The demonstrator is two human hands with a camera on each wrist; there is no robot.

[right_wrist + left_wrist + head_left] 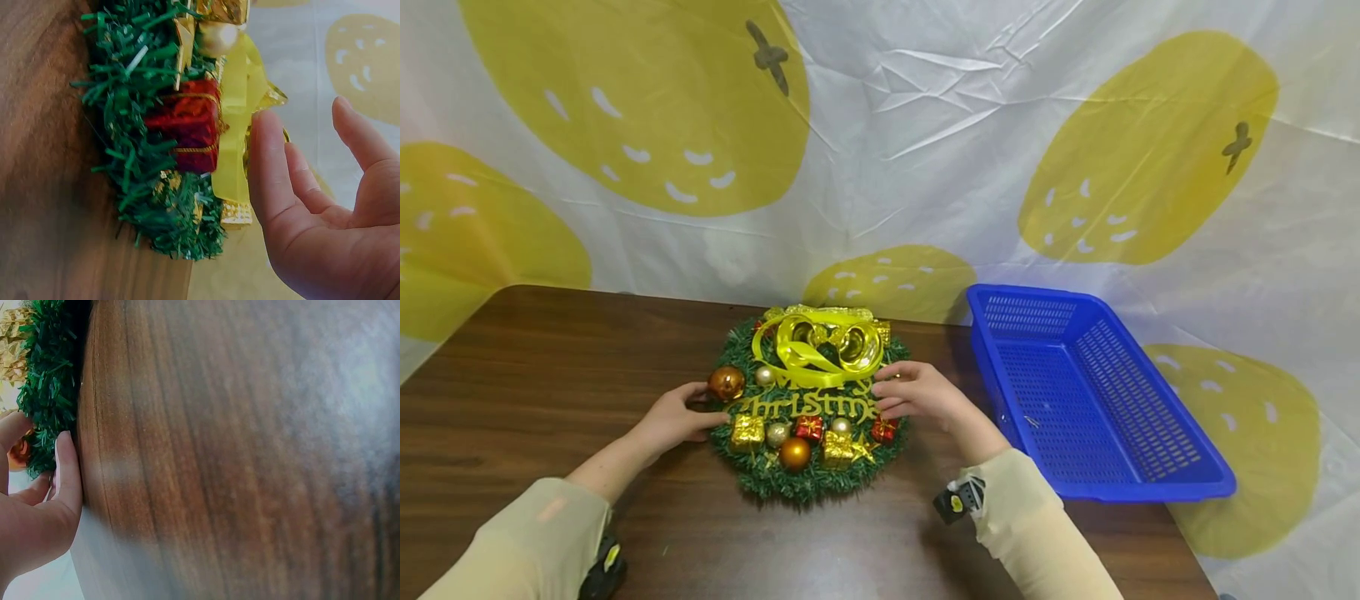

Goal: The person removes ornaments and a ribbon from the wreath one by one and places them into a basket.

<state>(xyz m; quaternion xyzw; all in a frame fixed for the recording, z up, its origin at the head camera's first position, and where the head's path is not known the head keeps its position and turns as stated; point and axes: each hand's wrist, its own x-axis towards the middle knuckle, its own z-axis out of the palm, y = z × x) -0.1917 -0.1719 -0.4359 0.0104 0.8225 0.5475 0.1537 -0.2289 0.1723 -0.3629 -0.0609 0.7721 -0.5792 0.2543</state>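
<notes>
Although its outline is nearly round, the green tinsel wreath (805,492) has a plain top and bottom: its gold cut-out lettering (808,407) runs left to right and reads upright from the person's side, while a glossy yellow ribbon (784,343) lies looped over shiny gold bells (859,346) at the far side. Face up, it rests near the far edge of the table. Along its near half sit gold foil-wrapped boxes (747,432), small red foil-wrapped boxes (808,428) and a satin orange ball (794,453); a shiny copper ball (726,382) sits at the left rim. Beside that ball, the left hand (670,425) pinches the wreath's edge, thumb above and fingers curled at the side. At the opposite edge, the right hand (921,392) is loosely spread, its thumb well away from the fingers, which reach to the ribbon; whether they touch it I cannot tell. Both arms wear cream sleeves (1037,517). The table (587,358) is dark brown with a streaked wood grain, and light glares off its near part. Right of the wreath and apart from it stands a blue rectangular plastic basket (1138,492) with slotted walls, its long axis slanting from far left to near right. Behind everything hangs a creased white cloth (910,183) printed with big yellow fruit
</notes>
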